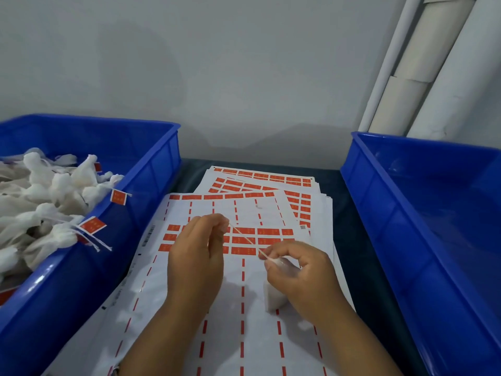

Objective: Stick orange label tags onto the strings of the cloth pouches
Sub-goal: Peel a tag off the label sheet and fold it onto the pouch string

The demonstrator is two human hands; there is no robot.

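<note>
You are sitting at a dark surface (pixel 349 213) with two blue bins on it. The bin (pixel 151 158) at nine o'clock is holding a heap of white pouches (pixel 40 202), and several of those are already showing orange tags (pixel 92 225) on their strings, so part of the job is looking done. The bin (pixel 423 213) at three o'clock is showing nothing inside as far as the frame reaches; its near end is cut off.

Between the bins, label sheets (pixel 244 280) are lying stacked. The top sheet is mostly peeled, with rows of orange labels (pixel 268 236) remaining across its middle, and fuller sheets are poking out at twelve o'clock.

Your right hand (pixel 303 278) is gripping a pouch (pixel 273 297) at five o'clock of the sheet's centre, its fingers pinching the base of the string (pixel 245 238). Your left hand (pixel 198 256) is pinching the string's far end, so the string is running taut between the two grips, just above the labels. No tag is on this string yet; peeling one and folding it on is what is left here.

How many untagged pouches are remaining in the heap is hard to judge, and most of the held pouch is hidden under your right hand.
</note>
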